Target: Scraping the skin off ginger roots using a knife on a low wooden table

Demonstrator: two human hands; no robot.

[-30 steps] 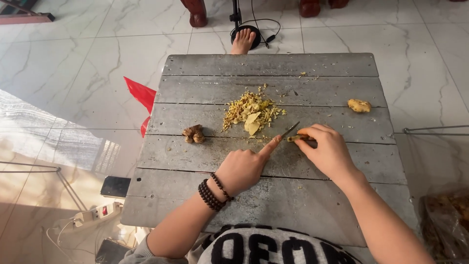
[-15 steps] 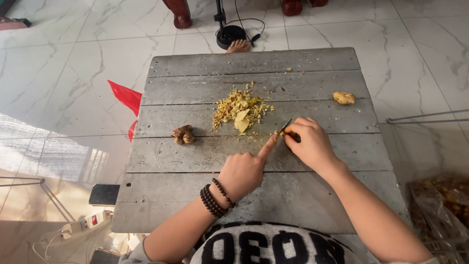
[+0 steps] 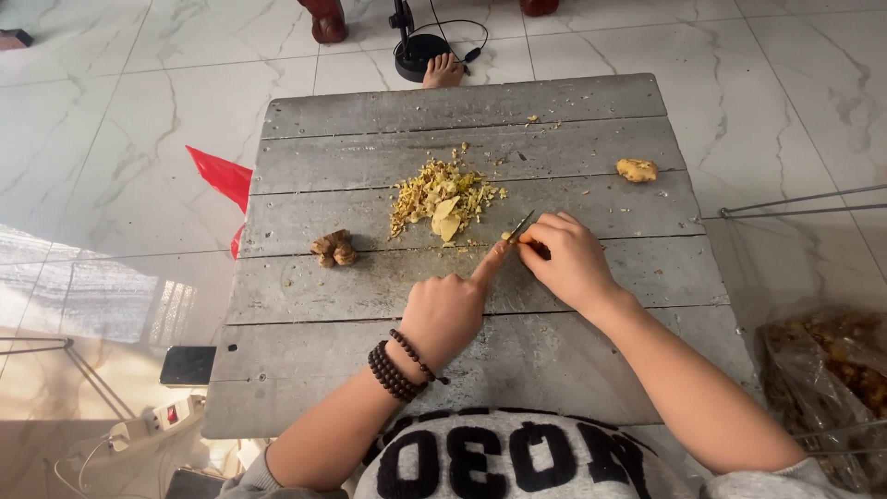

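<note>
Slicing ginger: right hand [image 3: 568, 263] closed round a small knife [image 3: 521, 226], left hand [image 3: 448, 314] empty, forefinger pinning a yellow piece [image 3: 507, 237] on the plank table [image 3: 388, 286]; next, probably a careful cut beside that fingertip.

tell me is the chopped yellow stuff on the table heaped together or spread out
Heaped. The chopped yellow pieces sit in one loose pile on the grey wooden table, with only a few crumbs scattered around it.

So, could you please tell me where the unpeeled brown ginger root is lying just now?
The brown ginger root lies on the grey wooden table, left of the yellow pile of chopped ginger.
</note>
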